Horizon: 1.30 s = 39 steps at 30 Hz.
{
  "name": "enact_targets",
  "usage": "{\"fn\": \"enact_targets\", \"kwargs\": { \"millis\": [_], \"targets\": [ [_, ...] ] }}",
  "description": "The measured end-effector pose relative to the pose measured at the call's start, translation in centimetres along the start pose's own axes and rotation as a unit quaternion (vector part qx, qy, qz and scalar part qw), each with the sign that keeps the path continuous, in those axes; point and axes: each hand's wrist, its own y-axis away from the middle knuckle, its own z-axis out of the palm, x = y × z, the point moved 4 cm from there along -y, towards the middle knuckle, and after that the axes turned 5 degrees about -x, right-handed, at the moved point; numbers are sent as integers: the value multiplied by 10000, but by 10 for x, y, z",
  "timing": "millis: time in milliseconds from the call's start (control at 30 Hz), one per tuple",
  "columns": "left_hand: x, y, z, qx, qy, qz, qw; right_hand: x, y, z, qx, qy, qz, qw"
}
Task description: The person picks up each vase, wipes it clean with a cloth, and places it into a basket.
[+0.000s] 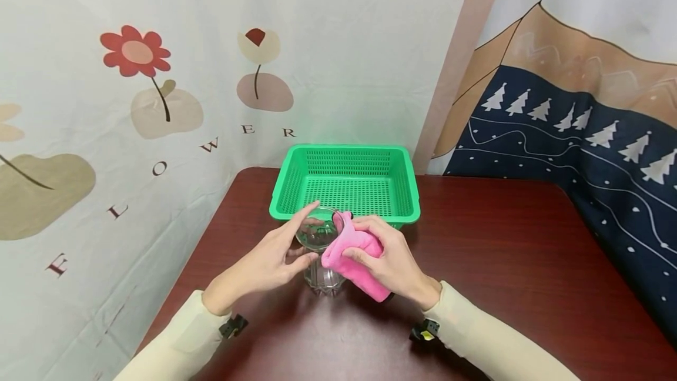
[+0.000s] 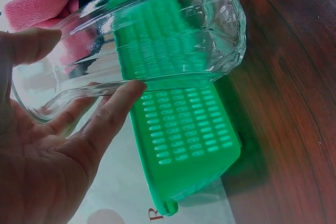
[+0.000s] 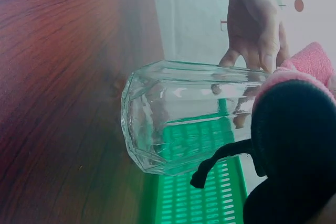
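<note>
A clear glass vase [image 1: 324, 280] with a flared rim and faceted base stands upright between the hands; I cannot tell whether its base touches the table. My left hand [image 1: 270, 260] holds it near the top, thumb on one side and fingers round the other, as the left wrist view shows. A pink cloth [image 1: 362, 275] with black trim is pinched in my right hand [image 1: 391, 260], folded over the vase's right rim. In the right wrist view, a black loop [image 3: 220, 161] hangs from the cloth in front of the glass [image 3: 184, 90].
Just behind the vase, a green plastic basket [image 1: 414, 199] with slotted walls sits at the table's back edge. The dark red wooden table [image 1: 497, 251] extends to both sides. Printed curtains [image 1: 344, 63] hang behind and beside it.
</note>
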Motion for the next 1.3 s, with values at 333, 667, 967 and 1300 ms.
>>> {"fn": "enact_targets", "kwargs": {
  "millis": [333, 667, 967, 1300],
  "targets": [
    [1, 1, -1, -19, 28, -9, 10000, 0, -2, 1, 2, 98, -23, 9999],
    [-1, 2, 0, -5, 96, -145, 9998, 0, -2, -4, 6, 98, -175, 9998],
    [9, 3, 2, 495, -110, -418, 9978, 2, 0, -13, 32, 152, -281, 9995],
    [19, 0, 18, 1316, -997, -940, 9818, 4, 0, -31, 183, 121, -50, 9997]
  ]
}}
